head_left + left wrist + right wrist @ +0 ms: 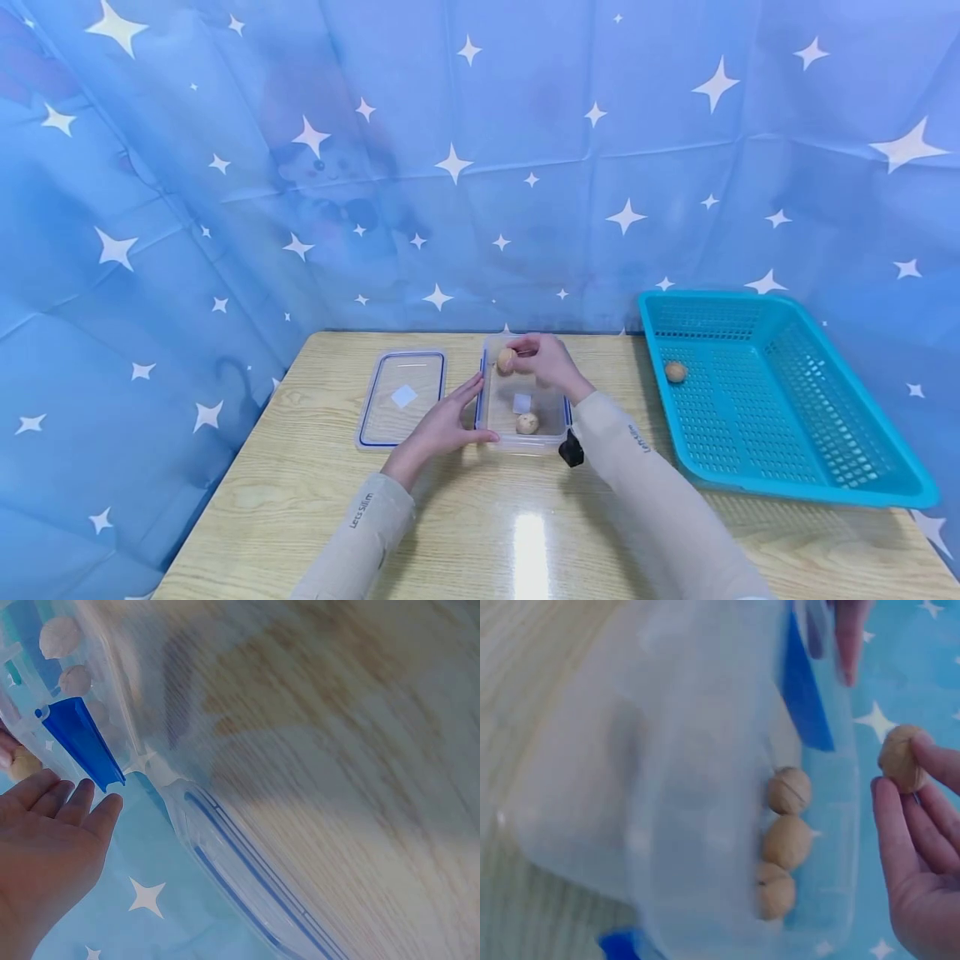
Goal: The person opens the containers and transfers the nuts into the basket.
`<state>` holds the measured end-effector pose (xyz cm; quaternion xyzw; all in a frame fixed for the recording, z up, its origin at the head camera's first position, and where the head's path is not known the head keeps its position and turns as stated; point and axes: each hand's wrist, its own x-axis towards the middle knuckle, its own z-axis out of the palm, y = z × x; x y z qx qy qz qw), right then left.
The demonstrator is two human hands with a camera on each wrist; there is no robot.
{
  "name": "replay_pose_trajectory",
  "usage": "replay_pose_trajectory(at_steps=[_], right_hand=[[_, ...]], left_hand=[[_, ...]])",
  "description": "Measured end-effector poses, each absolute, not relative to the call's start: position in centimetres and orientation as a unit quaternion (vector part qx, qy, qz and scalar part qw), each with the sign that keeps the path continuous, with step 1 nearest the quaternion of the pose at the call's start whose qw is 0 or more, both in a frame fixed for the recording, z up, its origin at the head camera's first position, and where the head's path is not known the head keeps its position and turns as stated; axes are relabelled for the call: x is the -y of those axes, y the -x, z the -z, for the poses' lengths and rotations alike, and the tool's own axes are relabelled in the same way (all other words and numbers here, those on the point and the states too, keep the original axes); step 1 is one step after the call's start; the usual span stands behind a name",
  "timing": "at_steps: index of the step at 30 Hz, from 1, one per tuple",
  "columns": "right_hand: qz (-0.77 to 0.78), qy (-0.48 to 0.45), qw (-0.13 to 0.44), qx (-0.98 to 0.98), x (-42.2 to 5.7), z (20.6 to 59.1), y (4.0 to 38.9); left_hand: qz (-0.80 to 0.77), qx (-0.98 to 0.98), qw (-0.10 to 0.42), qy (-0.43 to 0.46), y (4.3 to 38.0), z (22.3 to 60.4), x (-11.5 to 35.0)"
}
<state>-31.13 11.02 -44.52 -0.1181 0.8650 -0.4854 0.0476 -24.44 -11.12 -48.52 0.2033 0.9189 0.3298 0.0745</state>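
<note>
My right hand [551, 364] pinches a walnut [901, 759] between thumb and fingertips, over the far end of a clear plastic box [489, 408]. Inside the box, near its front wall, lies another walnut [527, 423]. Three walnut shapes [787, 844] line up there in the right wrist view; whether some are reflections I cannot tell. A white square label [522, 403] shows on the box floor. My left hand [444, 423] rests along the left side of the box, fingers extended beside a blue latch [81, 739].
The box's clear lid [390, 412] with a blue seal lies to the left on the wooden table [300, 492]. At the right stands a turquoise basket [780, 417] with one walnut [676, 372] in it. A starry blue curtain [525, 208] hangs behind the table.
</note>
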Motion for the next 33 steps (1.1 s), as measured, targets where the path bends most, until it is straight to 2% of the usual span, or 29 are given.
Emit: replay_pose_trajectory(at_steps=[19, 33], right_hand=[[0.511, 0.103, 0.012, -0.854, -17.4, 40.2, 32.4], [0.518, -0.01, -0.065, -0.853, -25.0, 38.5, 31.6]], left_hand=[[-0.32, -0.923, 0.08, -0.198, 24.3, 48.4, 11.1], [-0.318, -0.924, 0.079, -0.199, 24.4, 48.5, 11.2]])
